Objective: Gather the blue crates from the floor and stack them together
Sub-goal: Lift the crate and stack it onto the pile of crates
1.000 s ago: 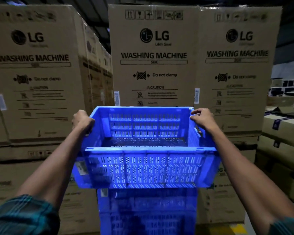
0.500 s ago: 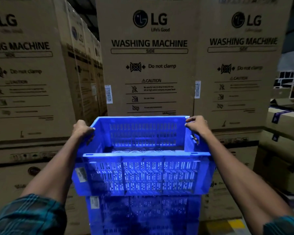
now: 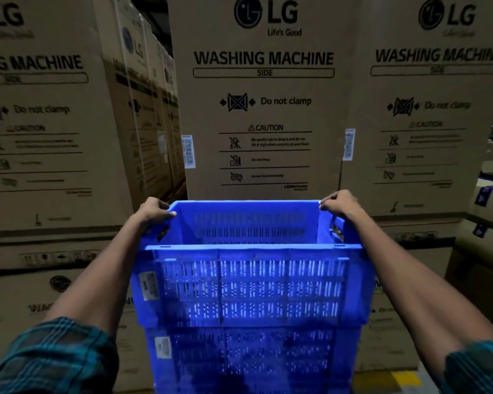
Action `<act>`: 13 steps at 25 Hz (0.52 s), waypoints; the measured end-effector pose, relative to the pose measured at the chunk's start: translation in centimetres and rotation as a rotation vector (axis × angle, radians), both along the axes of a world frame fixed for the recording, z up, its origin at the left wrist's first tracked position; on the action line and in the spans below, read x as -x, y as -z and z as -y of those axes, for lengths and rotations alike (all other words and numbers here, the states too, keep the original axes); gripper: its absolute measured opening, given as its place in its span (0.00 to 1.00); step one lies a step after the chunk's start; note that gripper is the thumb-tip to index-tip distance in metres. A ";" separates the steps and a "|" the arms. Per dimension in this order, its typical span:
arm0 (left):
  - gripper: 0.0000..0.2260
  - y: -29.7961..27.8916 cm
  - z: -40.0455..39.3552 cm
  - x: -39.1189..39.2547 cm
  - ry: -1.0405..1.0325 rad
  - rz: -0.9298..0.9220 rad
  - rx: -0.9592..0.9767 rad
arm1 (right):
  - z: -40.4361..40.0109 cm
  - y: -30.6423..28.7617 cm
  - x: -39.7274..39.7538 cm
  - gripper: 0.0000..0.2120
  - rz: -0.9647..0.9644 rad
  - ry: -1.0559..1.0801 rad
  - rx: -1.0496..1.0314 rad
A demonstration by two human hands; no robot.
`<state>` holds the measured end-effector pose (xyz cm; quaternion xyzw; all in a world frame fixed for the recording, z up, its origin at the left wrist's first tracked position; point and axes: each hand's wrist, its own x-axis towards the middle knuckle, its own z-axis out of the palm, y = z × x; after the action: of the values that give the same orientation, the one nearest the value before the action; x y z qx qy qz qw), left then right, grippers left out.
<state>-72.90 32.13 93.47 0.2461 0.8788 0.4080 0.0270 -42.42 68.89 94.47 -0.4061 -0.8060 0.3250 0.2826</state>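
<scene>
Now I see both hands, left hand (image 3: 154, 213) and right hand (image 3: 339, 204), clamped on the top crate (image 3: 251, 288), upright, long side facing me, atop the lower crate (image 3: 251, 359).

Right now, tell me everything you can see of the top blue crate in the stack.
The top blue plastic crate is open-topped, with slotted walls, a thick rim and a white label at its near left corner. It sits upright and level on another blue crate. The left hand and right hand grip its far rim corners. It looks empty.
</scene>
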 end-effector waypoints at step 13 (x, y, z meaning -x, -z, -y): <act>0.24 0.5 -1.6 0.5 -0.066 -0.067 0.149 | 0.6 0.8 0.3 0.05 0.106 -0.013 -0.100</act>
<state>-73.43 33.77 92.99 0.2277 0.9148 0.3336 0.0022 -42.71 68.32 93.67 -0.4028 -0.8377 0.2644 0.2572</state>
